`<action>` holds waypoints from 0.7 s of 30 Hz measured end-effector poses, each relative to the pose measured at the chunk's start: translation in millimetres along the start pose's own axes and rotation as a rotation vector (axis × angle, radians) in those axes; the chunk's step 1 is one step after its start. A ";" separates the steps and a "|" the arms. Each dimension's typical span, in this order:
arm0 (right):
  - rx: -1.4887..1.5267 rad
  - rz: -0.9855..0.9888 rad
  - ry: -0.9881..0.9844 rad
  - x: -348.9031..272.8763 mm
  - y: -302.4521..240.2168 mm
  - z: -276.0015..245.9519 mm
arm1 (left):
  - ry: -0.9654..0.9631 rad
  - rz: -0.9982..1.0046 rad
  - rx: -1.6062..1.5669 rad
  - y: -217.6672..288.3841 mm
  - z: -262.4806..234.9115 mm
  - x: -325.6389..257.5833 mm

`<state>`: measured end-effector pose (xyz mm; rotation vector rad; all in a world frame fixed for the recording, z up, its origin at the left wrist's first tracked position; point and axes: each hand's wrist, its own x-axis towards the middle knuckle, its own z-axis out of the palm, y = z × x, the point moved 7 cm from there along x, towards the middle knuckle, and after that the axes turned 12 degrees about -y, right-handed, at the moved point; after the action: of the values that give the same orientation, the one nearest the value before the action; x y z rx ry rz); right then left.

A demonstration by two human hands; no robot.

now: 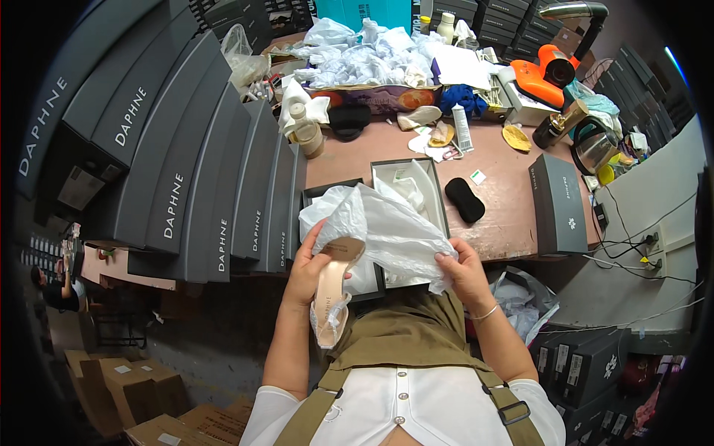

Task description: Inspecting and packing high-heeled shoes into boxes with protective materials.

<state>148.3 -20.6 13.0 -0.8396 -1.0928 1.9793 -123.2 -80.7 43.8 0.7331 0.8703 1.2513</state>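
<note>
The left hand point(306, 269) grips a beige shoe point(332, 297) sole-up over the open box point(338, 195) — the right hand point(465, 269) pinches white tissue paper point(387, 227), apparently to wrap it.

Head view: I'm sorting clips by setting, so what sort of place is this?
Probably a shoe packing or stock room: stacked grey shoe boxes, an open box on the worktable, and a shoe with tissue paper in hand.
</note>
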 end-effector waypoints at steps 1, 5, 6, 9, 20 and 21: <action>-0.153 0.016 0.030 -2.9 -9.1 -4.2 | 0.021 0.028 -0.002 2.5 -7.2 -1.2; -0.363 -0.022 0.147 -18.0 -28.9 -63.0 | 0.076 0.092 0.007 10.4 -19.3 -4.9; -0.288 -0.037 0.159 -21.1 -36.7 -70.2 | 0.074 0.098 0.012 11.5 -18.2 -4.5; -0.545 -0.278 0.042 -14.5 -81.7 -20.9 | -0.008 0.024 0.015 4.1 -8.5 -1.8; -0.863 -0.249 -0.169 57.8 -61.8 66.6 | 0.044 0.075 0.023 -4.2 1.0 7.8; -0.852 -0.263 -0.159 60.0 -61.2 72.6 | 0.060 0.088 0.008 -10.2 0.7 9.4</action>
<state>74.8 22.2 86.4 -0.8885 -2.0803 1.3454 -116.8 -73.2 34.0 0.7508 0.9005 1.3545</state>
